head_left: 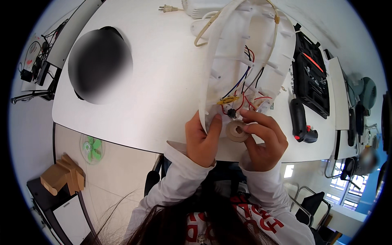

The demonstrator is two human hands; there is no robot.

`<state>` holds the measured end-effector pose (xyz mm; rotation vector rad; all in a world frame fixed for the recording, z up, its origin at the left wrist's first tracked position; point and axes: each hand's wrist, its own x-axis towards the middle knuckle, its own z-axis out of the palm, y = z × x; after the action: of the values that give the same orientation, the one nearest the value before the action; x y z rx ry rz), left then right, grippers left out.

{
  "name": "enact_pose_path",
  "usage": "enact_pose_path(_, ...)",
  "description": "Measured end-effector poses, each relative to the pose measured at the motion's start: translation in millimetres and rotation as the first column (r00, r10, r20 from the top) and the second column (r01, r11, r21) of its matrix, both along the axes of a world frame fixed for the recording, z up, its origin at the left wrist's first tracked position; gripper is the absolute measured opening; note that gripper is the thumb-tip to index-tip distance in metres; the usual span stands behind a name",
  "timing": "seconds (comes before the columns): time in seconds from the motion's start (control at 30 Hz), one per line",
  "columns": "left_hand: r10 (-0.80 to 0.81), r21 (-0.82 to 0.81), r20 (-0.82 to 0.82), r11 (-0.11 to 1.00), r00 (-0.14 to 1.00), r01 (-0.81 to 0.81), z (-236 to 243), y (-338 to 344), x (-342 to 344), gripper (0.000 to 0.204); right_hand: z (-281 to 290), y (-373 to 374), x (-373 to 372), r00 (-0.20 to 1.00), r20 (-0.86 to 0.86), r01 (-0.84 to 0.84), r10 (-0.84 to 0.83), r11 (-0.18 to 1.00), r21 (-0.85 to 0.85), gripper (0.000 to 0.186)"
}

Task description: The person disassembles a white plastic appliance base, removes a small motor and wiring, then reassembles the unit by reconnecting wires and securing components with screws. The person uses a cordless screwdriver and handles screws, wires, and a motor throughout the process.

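A white plastic appliance housing (223,53) lies hollow side up in front of me, with posts and loose coloured wires inside. My left hand (203,141) is closed on its near left rim, the thumb inside. In my right hand (265,141), a round beige knob (231,135) with a hole in its middle is pinched between fingers and thumb. Just beyond the knob sits a small black part (231,113), near my left thumb tip. Next to that part is a yellow-wrapped component (228,100) with red, blue and black wires around it.
A black and red cordless screwdriver (299,118) lies to the right, before an open black tool case (312,75). At the top are a two-pin plug (169,8) and a white appliance part (204,8). A blurred dark rounded shape (100,65) covers the table's left side.
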<state>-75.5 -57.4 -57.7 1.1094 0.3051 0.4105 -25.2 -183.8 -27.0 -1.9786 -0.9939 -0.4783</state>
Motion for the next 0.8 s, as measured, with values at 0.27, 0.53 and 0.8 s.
enact_pose_path(0.27,-0.006,0.068,0.006,0.998,1.0,0.006,-1.8,2.3,-0.3,0.023,8.3,-0.2,-7.6,0.929,-0.369,0.006,0.034,0.994,0.106,0.027)
enact_pose_path(0.53,-0.011,0.041,0.02,0.999,1.0,0.01,-3.2,1.7,0.6,0.027,17.5,6.6,-6.3,0.92,-0.381,0.052,-0.094,0.992,-0.119,0.026)
enact_pose_path(0.8,-0.023,0.041,0.016,0.999,1.0,0.022,-1.6,2.2,1.2,0.028,15.9,12.9,-5.5,0.917,-0.366,0.12,-0.157,0.985,-0.123,0.027)
